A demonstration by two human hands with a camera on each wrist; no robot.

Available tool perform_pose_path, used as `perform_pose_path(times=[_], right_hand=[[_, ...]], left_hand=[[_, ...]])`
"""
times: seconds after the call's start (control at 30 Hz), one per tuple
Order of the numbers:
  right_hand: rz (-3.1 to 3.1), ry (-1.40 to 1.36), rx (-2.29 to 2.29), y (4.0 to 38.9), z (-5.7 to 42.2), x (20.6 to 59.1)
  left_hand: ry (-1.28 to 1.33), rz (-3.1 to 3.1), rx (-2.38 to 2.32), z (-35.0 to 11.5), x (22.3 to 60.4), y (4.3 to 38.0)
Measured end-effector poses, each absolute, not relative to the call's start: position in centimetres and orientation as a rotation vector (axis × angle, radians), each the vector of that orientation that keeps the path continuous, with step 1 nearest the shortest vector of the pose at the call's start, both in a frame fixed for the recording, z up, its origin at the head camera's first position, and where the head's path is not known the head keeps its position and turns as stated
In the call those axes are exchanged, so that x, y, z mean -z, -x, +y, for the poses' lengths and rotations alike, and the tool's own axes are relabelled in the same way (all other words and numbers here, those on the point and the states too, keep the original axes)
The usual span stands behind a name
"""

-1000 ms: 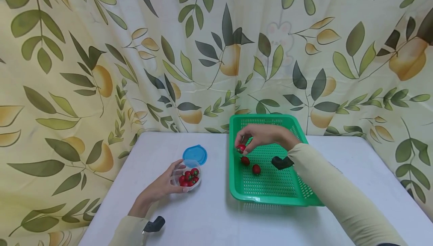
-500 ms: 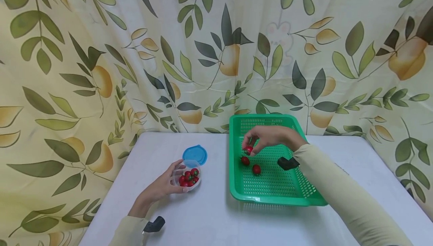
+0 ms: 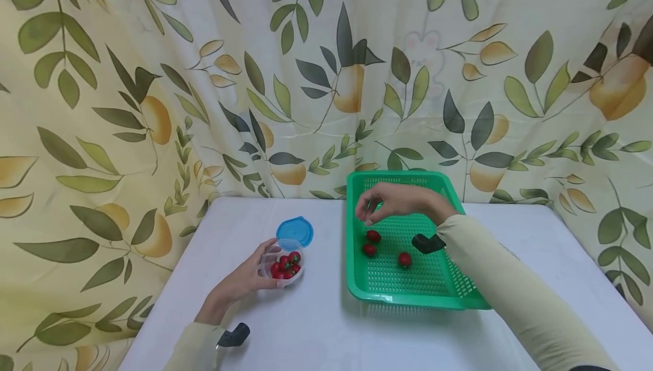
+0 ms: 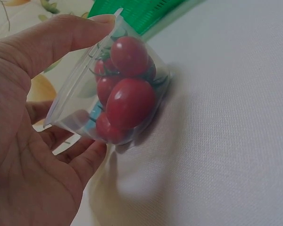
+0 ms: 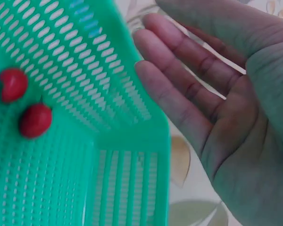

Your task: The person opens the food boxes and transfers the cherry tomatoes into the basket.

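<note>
My left hand [image 3: 249, 278] grips a small clear plastic container [image 4: 75, 101], thumb on its rim and fingers around the far side. Several cherry tomatoes [image 4: 131, 103] with green stems lie inside; the left wrist view shows the container tilted. Above the left part of a green plastic basket [image 3: 418, 283] is my right hand [image 3: 390, 199], its fingers loosely bent and nothing in them. Beneath it three more tomatoes lie on the basket's floor: a back one [image 3: 373, 236], one just in front [image 3: 369, 250] and one farther right [image 3: 405, 259].
A round blue lid [image 3: 296, 231] lies on the white tablecloth [image 3: 316, 325] just behind the container. The basket stands to the right, near the back edge of the table. Behind the table hangs a curtain [image 3: 316, 99] printed with leaves and fruit.
My right hand has let go of the tomato it held, which now lies in the basket. The tomato at the right has shifted rightward. My left hand and the container have stayed put.
</note>
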State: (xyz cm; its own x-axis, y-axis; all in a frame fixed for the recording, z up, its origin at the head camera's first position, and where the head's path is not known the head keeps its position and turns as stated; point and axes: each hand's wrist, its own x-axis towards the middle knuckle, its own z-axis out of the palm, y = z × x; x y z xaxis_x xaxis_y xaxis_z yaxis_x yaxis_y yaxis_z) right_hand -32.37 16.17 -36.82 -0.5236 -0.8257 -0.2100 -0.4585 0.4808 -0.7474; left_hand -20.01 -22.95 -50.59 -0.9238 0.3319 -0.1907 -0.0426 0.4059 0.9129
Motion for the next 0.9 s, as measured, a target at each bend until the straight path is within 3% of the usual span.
perform_pose_path(times=[0.5,0.9], right_hand=[[2.115,1.199,0.797,31.6,8.1,36.6],[2.028,1.236,0.764,31.2,4.4,37.6]], left_hand=[[-0.289,2.311,-1.533,-23.1,50.6,20.3],[-0.274,2.307,-1.531,-23.1,50.6,20.3]])
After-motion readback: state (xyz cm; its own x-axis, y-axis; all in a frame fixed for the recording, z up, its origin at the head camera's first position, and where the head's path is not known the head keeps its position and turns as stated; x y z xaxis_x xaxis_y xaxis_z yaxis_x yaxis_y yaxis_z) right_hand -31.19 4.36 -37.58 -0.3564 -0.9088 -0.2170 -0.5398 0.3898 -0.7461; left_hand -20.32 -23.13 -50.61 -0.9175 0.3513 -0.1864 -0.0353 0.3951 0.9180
